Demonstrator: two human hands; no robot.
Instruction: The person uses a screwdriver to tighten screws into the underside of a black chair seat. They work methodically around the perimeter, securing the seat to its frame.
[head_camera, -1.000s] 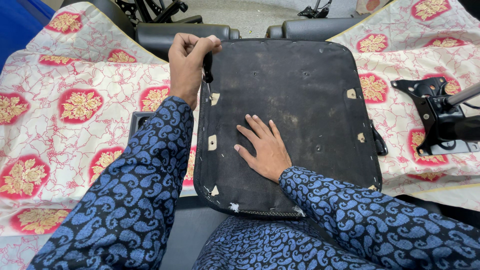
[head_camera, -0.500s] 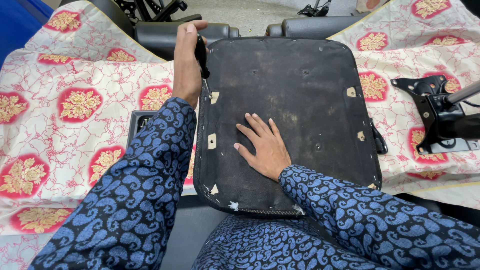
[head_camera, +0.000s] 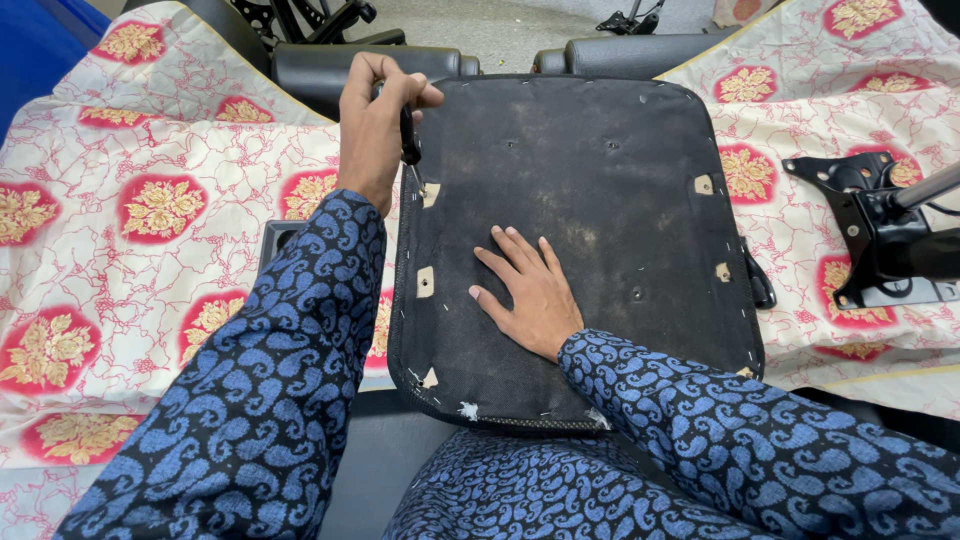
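Note:
A black chair seat pad lies upside down in front of me, its dusty underside up, with small holes and pale tabs along its edges. My left hand is closed around a dark-handled tool at the pad's upper left edge, with the tool's thin tip pointing down at the rim. My right hand lies flat on the middle of the pad, fingers spread. Both arms are in blue patterned sleeves.
A white cloth with red and gold flower prints covers the surface on both sides. A black metal chair mechanism plate with a rod lies at the right. Black chair parts sit behind the pad.
My left hand with the tool has shifted slightly along the pad's upper left edge and turned at the wrist. The right hand has stayed flat on the pad.

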